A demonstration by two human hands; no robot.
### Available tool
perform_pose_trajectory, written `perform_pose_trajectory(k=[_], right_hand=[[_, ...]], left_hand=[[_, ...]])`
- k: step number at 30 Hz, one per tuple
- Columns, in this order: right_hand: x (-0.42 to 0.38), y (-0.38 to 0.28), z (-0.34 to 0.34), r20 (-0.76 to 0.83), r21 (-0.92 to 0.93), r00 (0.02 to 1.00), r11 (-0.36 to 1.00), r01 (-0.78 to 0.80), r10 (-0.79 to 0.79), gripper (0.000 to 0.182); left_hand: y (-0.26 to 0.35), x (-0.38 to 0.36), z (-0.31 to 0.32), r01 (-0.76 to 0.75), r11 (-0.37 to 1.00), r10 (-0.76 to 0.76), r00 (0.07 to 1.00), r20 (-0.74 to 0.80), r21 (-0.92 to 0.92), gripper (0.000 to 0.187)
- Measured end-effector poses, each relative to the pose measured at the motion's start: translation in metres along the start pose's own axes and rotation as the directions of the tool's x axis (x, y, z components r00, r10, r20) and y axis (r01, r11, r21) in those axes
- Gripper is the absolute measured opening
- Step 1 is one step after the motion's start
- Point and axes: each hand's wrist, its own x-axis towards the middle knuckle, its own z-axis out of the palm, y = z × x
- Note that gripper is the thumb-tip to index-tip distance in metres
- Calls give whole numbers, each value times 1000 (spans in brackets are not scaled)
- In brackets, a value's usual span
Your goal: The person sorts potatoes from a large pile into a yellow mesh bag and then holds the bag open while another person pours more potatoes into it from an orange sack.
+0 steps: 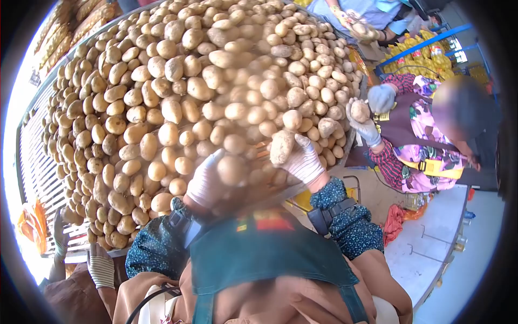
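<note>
A large heap of potatoes covers the table before me. My right hand, in a pale striped glove, holds a rough, light brown potato at the heap's near edge. To its left, my left hand, gloved alike, has its fingers around or against a potato; a blur over the middle of the view makes the contact hard to judge. Patterned blue sleeves cover both my forearms.
At the right a person in blue-grey gloves holds a potato. Another person's hands are at the top. At lower left is a co-worker's striped glove. A slatted rack borders the heap.
</note>
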Motion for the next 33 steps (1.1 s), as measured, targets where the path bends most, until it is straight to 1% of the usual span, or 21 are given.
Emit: perform_pose_trajectory(k=[1, 3, 4, 7, 9, 10, 11, 13, 16, 17, 19, 22, 23, 24, 27, 29, 30, 32, 33], right_hand=[[0, 10, 22, -110, -46, 992, 997, 57, -62, 67], [0, 19, 43, 24, -222, 1000, 975, 7, -2, 74], [0, 20, 41, -8, -230, 1000, 973, 10, -12, 74], [-3, 27, 38, -121, -267, 991, 963, 28, -62, 73], [-6, 27, 45, -215, -325, 970, 945, 40, -115, 72], [-5, 28, 47, -180, -304, 976, 951, 64, -123, 66], [-5, 31, 48, -177, -281, 974, 956, 90, -143, 65], [-3, 37, 53, -160, -236, 972, 963, 131, -172, 64], [-10, 40, 62, -71, -111, 984, 982, 154, -162, 56], [-14, 41, 64, -46, -63, 986, 985, 160, -163, 54], [-23, 40, 63, -25, -72, 984, 982, 173, -175, 54], [-38, 39, 63, -12, -113, 978, 972, 206, -208, 56], [-44, 38, 62, -10, -132, 975, 967, 219, -222, 57], [-50, 37, 59, 11, -141, 972, 962, 235, -236, 58], [-64, 32, 50, 1, -184, 958, 942, 282, -287, 53], [-69, 28, 32, 50, -276, 963, 923, 267, -264, 42], [-79, 25, 18, 67, -304, 946, 896, 323, -318, 37], [-110, 24, -12, 12, -374, 888, 822, 430, -460, 29], [-123, 27, -21, -18, -414, 869, 795, 443, -494, 27]], left_hand=[[1, -2, 10, 25, 999, -24, 1000, 9, -29, 38], [3, -7, 19, 58, 994, -57, 998, 12, -92, 37], [1, 0, 9, 58, 995, -55, 998, 43, -83, 40], [-2, 5, 3, 59, 995, -51, 994, 101, -85, 44], [-3, 11, -3, 14, 997, -7, 997, 80, -81, 45], [-3, 13, -4, -8, 997, 14, 997, 72, -81, 46], [-3, 12, -4, 1, 995, 10, 994, 108, -103, 46], [-3, 16, -15, 40, 986, -21, 993, 112, -164, 46], [-10, 16, -23, 31, 993, -10, 984, 176, -118, 45], [-15, 16, -25, 19, 993, 2, 984, 176, -118, 44], [-22, 18, -21, 7, 995, 12, 982, 187, -101, 43], [-27, 4, -4, 105, 987, -63, 947, 314, -120, 41], [-37, 13, -18, -73, 991, 40, 961, 274, 110, 41], [-47, 30, -45, -235, 909, 146, 953, 265, 345, 42], [-47, 36, -37, -211, 887, 139, 970, 198, 410, 46], [-54, 31, -19, -30, 982, -5, 982, 187, 185, 48], [-54, 37, 1, 119, 986, -140, 969, 203, 113, 50], [-62, 46, 23, 148, 965, -190, 964, 185, 219, 50], [-67, 49, 23, 133, 955, -179, 971, 158, 263, 50]])
